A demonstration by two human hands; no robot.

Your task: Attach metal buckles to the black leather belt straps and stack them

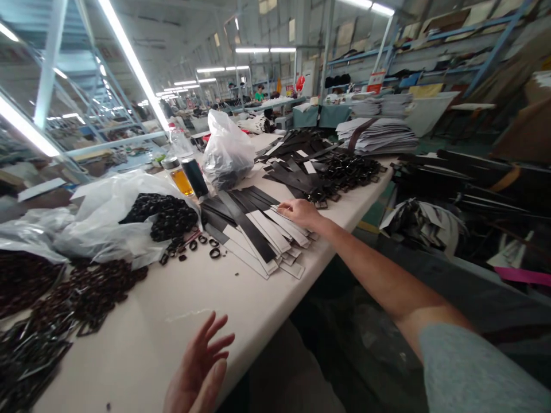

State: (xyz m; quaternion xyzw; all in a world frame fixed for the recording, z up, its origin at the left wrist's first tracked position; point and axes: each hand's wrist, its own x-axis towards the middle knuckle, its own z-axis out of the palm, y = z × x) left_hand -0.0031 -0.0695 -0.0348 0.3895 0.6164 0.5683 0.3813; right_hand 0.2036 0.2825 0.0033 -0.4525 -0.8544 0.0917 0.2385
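My right hand is stretched out over a pile of flat strips, black on one side and white on the other. Its fingers are pinched together at the edge of a white strip. Closer to me, one long black strip lies across the others. Low in the view, my left hand hovers by the table's front edge, fingers apart and nothing in it. Small black loops are scattered left of the strips.
On the table stand a bottle of amber liquid, a dark cylinder and a white plastic bag. Dark buckle-like pieces cover the left side. Black straps with buckles and stacked sheets lie farther back.
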